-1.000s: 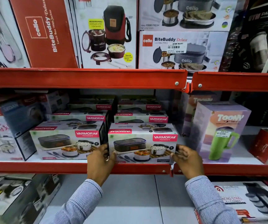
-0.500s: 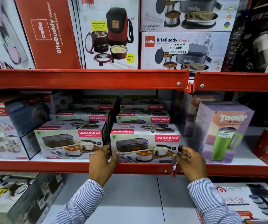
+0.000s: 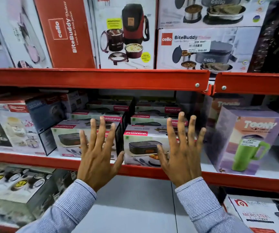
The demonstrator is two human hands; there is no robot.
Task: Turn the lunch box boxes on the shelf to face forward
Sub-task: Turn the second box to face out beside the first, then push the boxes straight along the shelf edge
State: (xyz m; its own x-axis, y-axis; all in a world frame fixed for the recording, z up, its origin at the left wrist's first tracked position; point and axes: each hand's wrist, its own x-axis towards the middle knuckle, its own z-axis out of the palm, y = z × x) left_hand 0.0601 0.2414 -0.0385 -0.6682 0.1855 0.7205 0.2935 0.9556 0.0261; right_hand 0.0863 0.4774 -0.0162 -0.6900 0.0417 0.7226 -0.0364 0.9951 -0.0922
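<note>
Both grips wide, holding nothing: left hand [image 3: 97,163] and right hand [image 3: 182,158] are raised palms-forward with fingers spread, in front of the middle shelf [image 3: 34,161]. Left hand overlaps the left front Varmora lunch box box [image 3: 68,140]; right hand overlaps the right front Varmora lunch box box [image 3: 142,145]. Contact with either box can't be confirmed from this view. Both boxes sit at the shelf's front edge, side by side with a narrow gap, printed picture faces toward the camera. More Varmora boxes [image 3: 152,117] are stacked in rows behind them. Purple Toony mug box [image 3: 251,137] stands right of the pair, angled, apart from them. Upper shelf carries Cello BiteBuddy boxes [image 3: 202,47]; one red Cello box [image 3: 65,32] there stands on end, text running vertically. Striped sleeves [image 3: 71,209] on both arms.
</note>
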